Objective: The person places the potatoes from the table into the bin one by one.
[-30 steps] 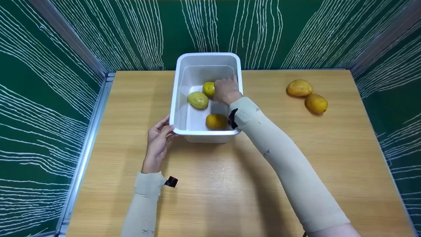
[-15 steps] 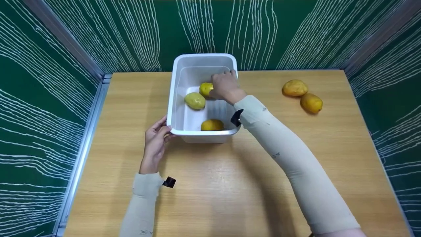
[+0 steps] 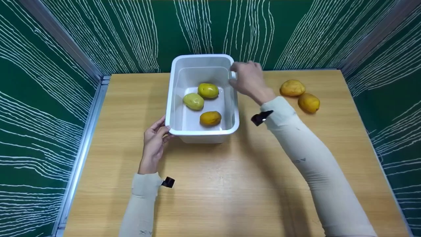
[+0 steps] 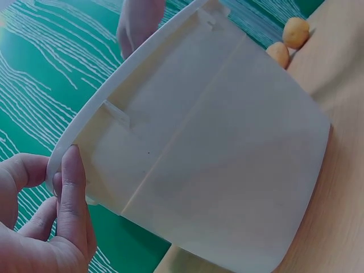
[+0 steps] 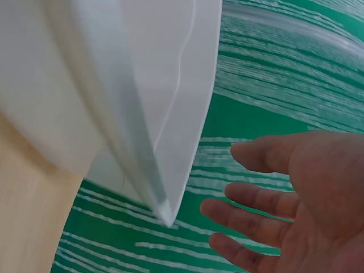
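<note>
A white plastic bin (image 3: 202,133) stands on the table with three mangoes inside. Two are yellow-green, one mango (image 3: 208,90) behind the other (image 3: 193,101); an orange-yellow mango (image 3: 210,118) lies nearer the front wall. My left hand (image 3: 154,143) pinches the bin's rim at its near left corner, thumb on top; the left wrist view shows the fingers (image 4: 73,199) against the outer wall. Over the right rim, toward the back, is my right hand (image 3: 250,80). In the right wrist view its fingers (image 5: 244,219) are spread and loosely bent, holding nothing, beside the bin's corner.
Two more yellow mangoes, one (image 3: 292,88) behind the other (image 3: 309,103), lie touching on the wooden table (image 3: 210,197) to the bin's right. Green panels (image 3: 302,36) with white streaks enclose the table at the back and both sides.
My right hand has come up out of the bin and moved right over its rim, leaving the back yellow-green mango uncovered. The left hand keeps its grip on the corner.
</note>
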`<state>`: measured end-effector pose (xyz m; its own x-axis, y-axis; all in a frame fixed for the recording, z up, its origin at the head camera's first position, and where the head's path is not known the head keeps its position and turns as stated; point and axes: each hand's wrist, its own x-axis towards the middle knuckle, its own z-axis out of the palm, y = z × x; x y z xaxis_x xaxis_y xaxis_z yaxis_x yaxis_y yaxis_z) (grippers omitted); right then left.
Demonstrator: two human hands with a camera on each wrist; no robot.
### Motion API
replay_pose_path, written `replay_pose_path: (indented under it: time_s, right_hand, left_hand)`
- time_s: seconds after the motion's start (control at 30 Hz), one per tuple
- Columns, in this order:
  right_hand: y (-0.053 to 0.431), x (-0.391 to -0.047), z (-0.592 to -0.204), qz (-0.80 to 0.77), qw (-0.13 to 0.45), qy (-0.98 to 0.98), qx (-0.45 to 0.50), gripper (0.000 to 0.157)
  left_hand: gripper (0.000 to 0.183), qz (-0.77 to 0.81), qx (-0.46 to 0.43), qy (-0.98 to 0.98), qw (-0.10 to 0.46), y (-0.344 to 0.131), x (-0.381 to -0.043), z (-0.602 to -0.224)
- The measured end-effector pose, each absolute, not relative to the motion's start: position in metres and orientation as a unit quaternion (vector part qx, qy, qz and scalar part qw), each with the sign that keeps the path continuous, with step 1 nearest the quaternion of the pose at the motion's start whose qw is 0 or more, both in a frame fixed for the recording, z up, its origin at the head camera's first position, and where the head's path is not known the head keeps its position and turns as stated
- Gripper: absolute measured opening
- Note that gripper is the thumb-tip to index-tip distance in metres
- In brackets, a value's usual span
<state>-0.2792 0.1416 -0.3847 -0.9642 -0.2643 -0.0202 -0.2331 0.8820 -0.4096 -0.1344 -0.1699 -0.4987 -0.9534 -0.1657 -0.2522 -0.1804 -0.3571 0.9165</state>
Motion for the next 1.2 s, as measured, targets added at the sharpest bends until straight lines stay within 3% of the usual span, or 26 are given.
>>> replay_pose_path:
  time_s: [0.27,1.2]
  right_hand:
    - [0.187,-0.275,-0.393,-0.233,0.003,0.967,-0.102,0.041]
    - [0.304,-0.269,-0.453,-0.260,0.032,0.965,0.004,0.050]
  left_hand:
    - [0.051,0.810,-0.161,0.564,0.008,-0.171,-0.134,-0.498]
    - [0.050,0.814,-0.170,0.556,0.010,-0.169,-0.136,-0.496]
